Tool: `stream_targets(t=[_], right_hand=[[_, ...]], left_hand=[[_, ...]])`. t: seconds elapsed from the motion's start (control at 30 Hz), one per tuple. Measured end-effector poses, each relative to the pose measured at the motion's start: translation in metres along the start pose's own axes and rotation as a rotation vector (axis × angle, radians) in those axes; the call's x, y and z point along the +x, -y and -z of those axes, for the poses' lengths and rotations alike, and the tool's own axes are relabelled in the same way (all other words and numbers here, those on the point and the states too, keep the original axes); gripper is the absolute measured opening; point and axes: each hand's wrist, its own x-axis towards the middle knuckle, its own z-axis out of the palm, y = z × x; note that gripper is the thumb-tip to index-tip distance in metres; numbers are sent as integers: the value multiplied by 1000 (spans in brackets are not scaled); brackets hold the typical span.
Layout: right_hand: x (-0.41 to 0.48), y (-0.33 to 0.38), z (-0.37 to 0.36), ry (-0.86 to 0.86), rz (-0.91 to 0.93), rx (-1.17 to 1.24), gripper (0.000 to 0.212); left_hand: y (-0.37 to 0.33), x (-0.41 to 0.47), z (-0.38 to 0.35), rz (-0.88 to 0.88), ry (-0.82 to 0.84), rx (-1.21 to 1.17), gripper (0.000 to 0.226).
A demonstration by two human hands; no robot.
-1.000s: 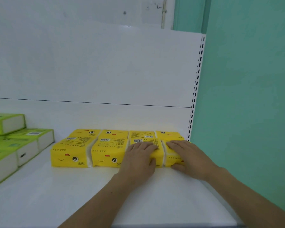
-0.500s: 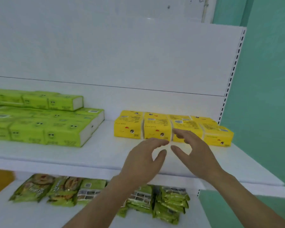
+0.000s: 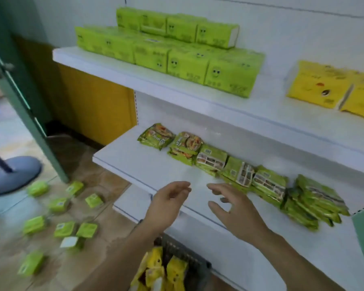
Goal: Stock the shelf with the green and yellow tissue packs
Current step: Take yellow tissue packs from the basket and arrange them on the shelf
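Observation:
Green tissue packs (image 3: 177,51) are stacked in two layers on the upper white shelf (image 3: 208,101). Yellow tissue packs (image 3: 324,89) lie to their right on the same shelf. More yellow packs (image 3: 166,271) stick out of a dark basket (image 3: 189,259) on the floor below my arms. Several small green packs (image 3: 61,219) lie scattered on the floor at the left. My left hand (image 3: 166,202) and my right hand (image 3: 235,211) hover in front of the lower shelf, fingers relaxed, holding nothing.
The lower shelf (image 3: 147,164) carries a row of green snack bags (image 3: 240,175) along its back. A green door frame (image 3: 23,106) and a grey fan base (image 3: 11,175) stand at the left. A yellow cabinet side (image 3: 93,101) sits beside the shelving.
Both hands left the yellow packs on the upper shelf and dropped, held apart, to the lower shelf's level. My view swung down and left, bringing the floor and basket into sight.

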Motion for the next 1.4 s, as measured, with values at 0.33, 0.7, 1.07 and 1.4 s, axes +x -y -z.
stream_targets(t=[0.33,0.7,1.07,1.4], right_hand=[[1,-117,-194,503,-452,63,46],[36,-223,-472,719,-729,59,47],[147,-329,-709,610,-654,-214,93],[140,-341,-708,598,-698,-345,75]], left_hand=[[194,-26,51,626,-252,-134,12],[425,32,109,905,-243,-246,13],[593,55,163,947,-195,-302,19],[598,49,158,955,-135,-220,22]])
